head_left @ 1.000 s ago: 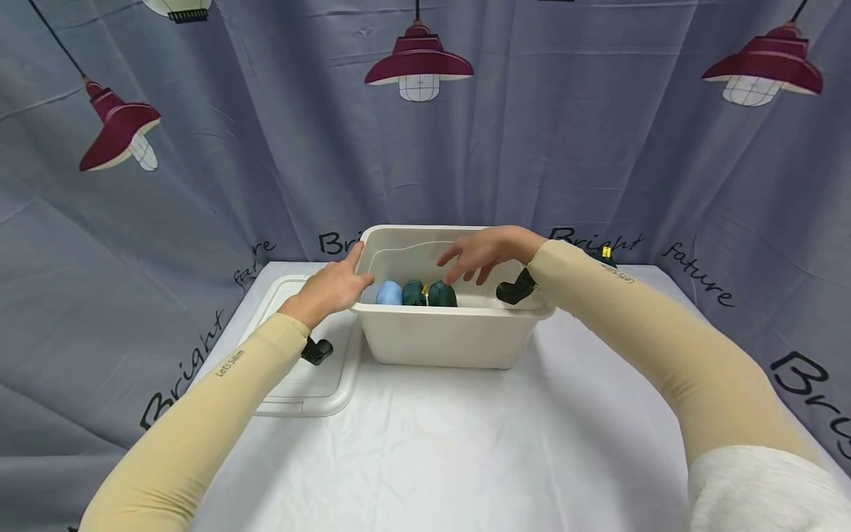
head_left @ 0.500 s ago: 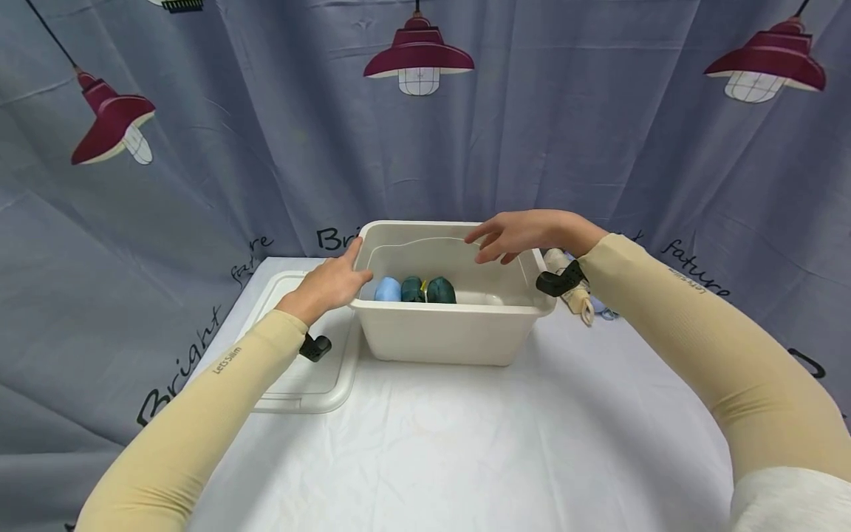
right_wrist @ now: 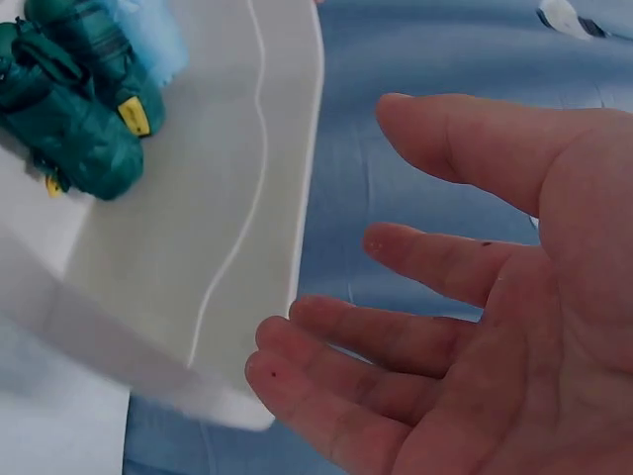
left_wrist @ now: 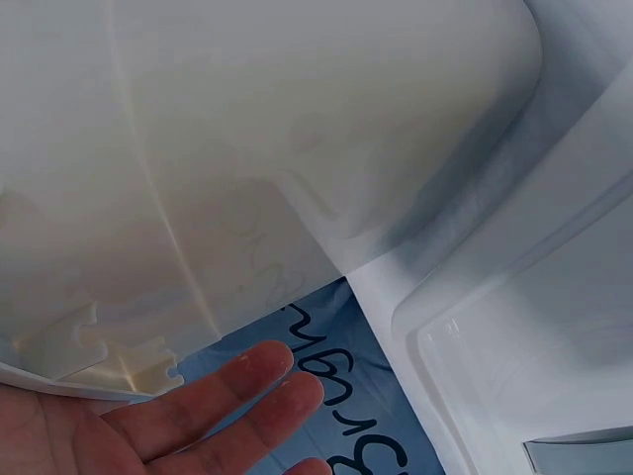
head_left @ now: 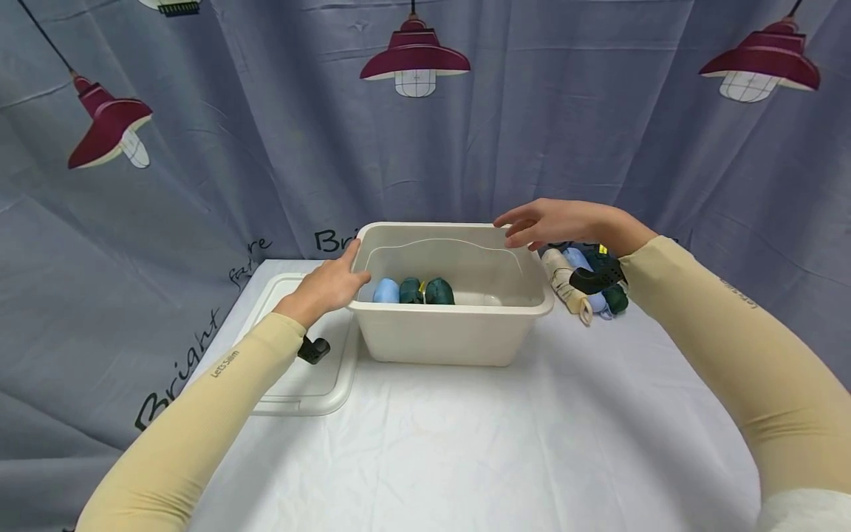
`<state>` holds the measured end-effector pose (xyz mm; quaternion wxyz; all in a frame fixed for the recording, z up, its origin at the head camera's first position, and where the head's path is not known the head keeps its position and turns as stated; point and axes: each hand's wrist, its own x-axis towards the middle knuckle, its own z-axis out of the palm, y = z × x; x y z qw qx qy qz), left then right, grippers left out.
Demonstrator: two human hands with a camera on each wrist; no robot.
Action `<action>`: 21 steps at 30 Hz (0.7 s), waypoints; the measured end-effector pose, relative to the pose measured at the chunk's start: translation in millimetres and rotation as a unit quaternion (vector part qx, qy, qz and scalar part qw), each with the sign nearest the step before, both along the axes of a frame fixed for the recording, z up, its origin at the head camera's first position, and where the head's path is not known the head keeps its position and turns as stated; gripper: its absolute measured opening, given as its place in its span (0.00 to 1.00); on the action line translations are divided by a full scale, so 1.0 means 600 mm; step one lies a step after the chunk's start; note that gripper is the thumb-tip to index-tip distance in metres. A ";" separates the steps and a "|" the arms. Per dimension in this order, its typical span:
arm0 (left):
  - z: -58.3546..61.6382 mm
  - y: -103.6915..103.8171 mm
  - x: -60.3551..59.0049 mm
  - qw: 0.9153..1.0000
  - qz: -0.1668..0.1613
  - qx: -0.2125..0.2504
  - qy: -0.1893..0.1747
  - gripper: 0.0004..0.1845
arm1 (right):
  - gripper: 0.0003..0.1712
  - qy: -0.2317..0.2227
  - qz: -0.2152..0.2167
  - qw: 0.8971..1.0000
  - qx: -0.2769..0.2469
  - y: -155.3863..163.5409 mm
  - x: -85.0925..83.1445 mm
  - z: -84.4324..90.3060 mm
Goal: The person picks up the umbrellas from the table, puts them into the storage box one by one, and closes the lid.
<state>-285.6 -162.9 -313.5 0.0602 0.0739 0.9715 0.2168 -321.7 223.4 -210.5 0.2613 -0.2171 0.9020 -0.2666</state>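
A white plastic bin (head_left: pixel 452 336) stands mid-table. Along its left inner side lie a light blue roll (head_left: pixel 386 291) and two dark green rolls (head_left: pixel 425 291). My left hand (head_left: pixel 332 281) rests flat against the bin's left rim, and its straight fingers (left_wrist: pixel 227 396) lie under the rim beside the bin wall (left_wrist: pixel 247 148). My right hand (head_left: pixel 535 222) hovers over the bin's far right corner, fingers spread and holding nothing. In the right wrist view, the open right hand (right_wrist: pixel 445 297) is beside the bin rim (right_wrist: pixel 297 148), with the green rolls (right_wrist: pixel 74 119) below.
The bin's clear lid (head_left: pixel 306 369) lies flat on the table to the left, under my left forearm. Beige, blue and green bundles (head_left: pixel 585 284) lie on the table right of the bin. A grey curtain hangs close behind. White cloth covers the table in front.
My right hand lifted out of the bin and moved up and to the right, uncovering the bundles behind it. The left hand stayed on the rim.
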 end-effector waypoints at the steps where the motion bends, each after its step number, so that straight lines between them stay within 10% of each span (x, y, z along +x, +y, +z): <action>1: 0.000 0.000 0.000 1.000 0.000 0.001 0.000 0.43 | 0.38 0.004 -0.002 1.000 0.000 0.006 0.001 0.001; 21: 0.000 -0.001 0.002 1.000 -0.002 0.008 -0.003 0.43 | 0.39 0.057 -0.083 0.995 0.004 0.105 0.011 -0.018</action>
